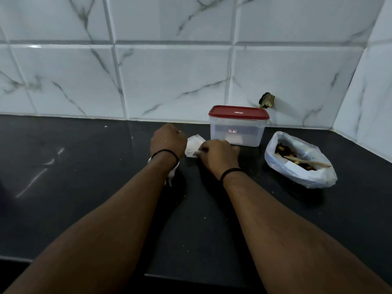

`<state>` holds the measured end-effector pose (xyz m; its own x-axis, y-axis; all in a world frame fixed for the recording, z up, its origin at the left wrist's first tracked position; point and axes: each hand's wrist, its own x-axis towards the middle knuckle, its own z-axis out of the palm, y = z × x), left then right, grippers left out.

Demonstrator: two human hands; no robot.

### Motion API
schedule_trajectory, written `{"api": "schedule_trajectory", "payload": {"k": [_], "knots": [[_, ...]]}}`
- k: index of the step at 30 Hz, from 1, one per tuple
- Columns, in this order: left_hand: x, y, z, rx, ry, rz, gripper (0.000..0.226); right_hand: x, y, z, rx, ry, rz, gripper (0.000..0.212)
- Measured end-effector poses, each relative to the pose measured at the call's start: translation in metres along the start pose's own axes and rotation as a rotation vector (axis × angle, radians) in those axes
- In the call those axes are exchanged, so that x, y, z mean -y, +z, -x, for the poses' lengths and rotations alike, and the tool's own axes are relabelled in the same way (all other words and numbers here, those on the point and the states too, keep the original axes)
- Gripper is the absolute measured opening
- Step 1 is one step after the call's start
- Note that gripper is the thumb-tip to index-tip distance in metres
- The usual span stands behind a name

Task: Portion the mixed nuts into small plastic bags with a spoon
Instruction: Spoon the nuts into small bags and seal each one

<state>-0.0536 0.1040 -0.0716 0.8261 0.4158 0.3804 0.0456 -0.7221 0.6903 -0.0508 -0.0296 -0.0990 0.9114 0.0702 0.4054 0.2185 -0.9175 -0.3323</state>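
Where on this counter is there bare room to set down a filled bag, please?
The dark counter left of the left hand is bare to the wall, as is the near strip between the forearms. It is crowded around the small bag, right hand, red-lidded container and nut bag.

The dark counter (74, 166) lies open to the left and along the near edge. At the back right, a lidded tub (237, 128) stands against the tiled wall (169, 77), with an open bag of nuts (301, 160) just to its right, near the corner. A small bag (194, 145) lies just left of the tub.
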Motion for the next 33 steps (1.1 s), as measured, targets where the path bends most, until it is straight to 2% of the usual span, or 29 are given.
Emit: {"api": "schedule_trajectory", "payload": {"k": [3,7,11,12,14,16,18,20,23,26,30,33], "knots": [[0.002,-0.003,-0.001,0.067,-0.048,0.032,0.017,-0.007,-0.005,-0.002,0.002,0.124,-0.260,0.003],[0.002,-0.004,0.001,0.119,-0.056,0.034,0.024,-0.010,-0.005,-0.002,-0.030,0.179,-0.398,0.019],[0.000,-0.003,0.002,0.129,-0.076,0.014,0.046,-0.014,-0.010,-0.003,-0.223,0.146,-0.512,0.019],[-0.002,-0.004,0.002,0.138,-0.128,0.103,0.051,-0.014,-0.012,-0.003,-0.262,0.127,-0.550,0.019],[-0.007,-0.007,0.003,0.223,-0.311,0.495,0.053,-0.012,-0.015,-0.004,-0.283,0.083,-0.641,0.023],[-0.012,-0.015,0.006,0.344,-0.465,0.797,0.049,-0.010,-0.013,-0.005,-0.210,0.060,-0.816,0.028],[-0.013,-0.019,0.006,0.438,-0.495,0.858,0.048,-0.010,-0.013,-0.004,-0.130,0.040,-0.951,0.027],[-0.012,-0.020,0.004,0.483,-0.500,0.864,0.043,-0.012,-0.015,-0.003,-0.092,-0.006,-0.982,0.025],[-0.010,-0.018,0.003,0.522,-0.525,0.859,0.026,-0.014,-0.020,0.002,-0.026,-0.037,-1.035,0.022],[-0.010,-0.016,0.005,0.492,-0.491,0.930,0.012,-0.018,-0.026,0.005,0.009,-0.027,-0.917,0.026],[-0.012,-0.012,0.012,0.341,-0.309,0.885,0.010,-0.023,-0.044,0.011,0.217,0.003,-0.763,0.045],[-0.015,-0.005,0.020,0.282,-0.048,0.808,0.015,-0.022,-0.060,0.012,0.131,0.080,-0.867,0.029]]}}
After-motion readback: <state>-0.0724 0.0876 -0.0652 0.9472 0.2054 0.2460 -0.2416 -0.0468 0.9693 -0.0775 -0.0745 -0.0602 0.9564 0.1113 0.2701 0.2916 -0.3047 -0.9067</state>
